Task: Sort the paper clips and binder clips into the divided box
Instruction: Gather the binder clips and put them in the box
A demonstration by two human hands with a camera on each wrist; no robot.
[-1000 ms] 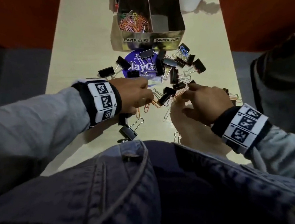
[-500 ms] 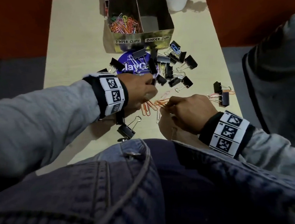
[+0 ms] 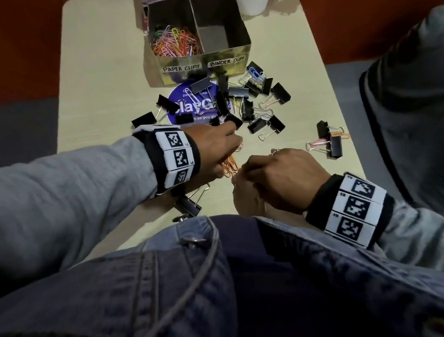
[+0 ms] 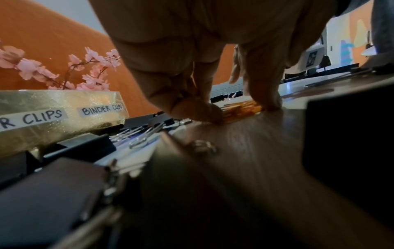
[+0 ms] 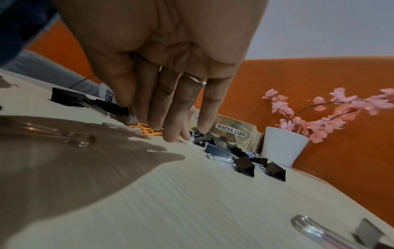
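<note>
Orange upholstery and a pale wall are seen behind a light wooden bench point(image 3: 105, 71), at which a person in a denim jacket point(image 3: 226, 289) and grey sleeves is seated. At the far end of the bench, a gold divided box point(image 3: 204, 69) is set, marked PAPER CLIPS on its left half and BINDER CLIPS on its right. A heap of coloured paper clips point(image 3: 173, 42) is held in the left compartment; nothing can be made out in the right one. Just beside the box, a white pot point(image 5: 283, 146) with pink blossoms is placed. Black binder clips point(image 3: 247, 104) are scattered in front of the box, some over a purple round sticker point(image 3: 196, 103); two more are lying apart near the right edge, and one by the jacket. Between the wrists, a small cluster of orange paper clips point(image 3: 230, 163) is spread flat on the bench. The left hand point(image 3: 213, 147) is lowered over it, its grip closed by thumb and fingertips point(image 4: 264, 99) on the orange clips. The right hand point(image 3: 283, 176) is held just beside, fingers pointed down at the same cluster; whether anything is grasped there cannot be told.
</note>
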